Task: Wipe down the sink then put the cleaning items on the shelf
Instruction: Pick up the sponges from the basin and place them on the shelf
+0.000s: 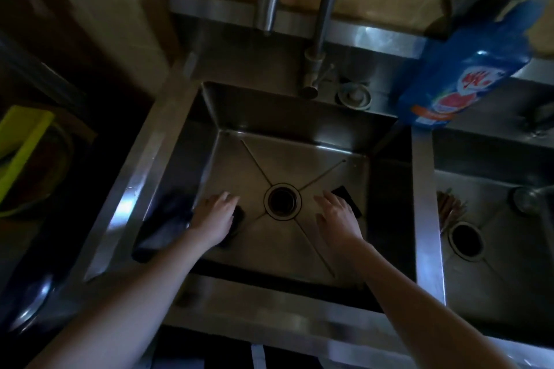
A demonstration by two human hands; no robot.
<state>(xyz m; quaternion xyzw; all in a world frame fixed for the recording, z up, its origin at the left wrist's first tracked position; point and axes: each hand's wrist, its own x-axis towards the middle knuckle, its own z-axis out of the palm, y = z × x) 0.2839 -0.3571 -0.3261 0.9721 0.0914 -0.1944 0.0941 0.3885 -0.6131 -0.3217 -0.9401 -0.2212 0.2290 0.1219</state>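
Both my hands are down in the left basin of a steel sink (302,117). My left hand (215,213) lies flat on a dark cloth or pad (236,223) left of the drain (282,201). My right hand (337,213) presses on a dark flat sponge (347,196) to the right of the drain, fingers spread over it. A blue dish-soap bottle (458,81) leans at the sink's back right corner.
A curved steel faucet (317,39) rises over the back rim. A second basin (491,219) lies to the right, with its own drain and wooden chopsticks (449,210). A yellow-green container (21,159) and a dark pan (27,302) sit at the left.
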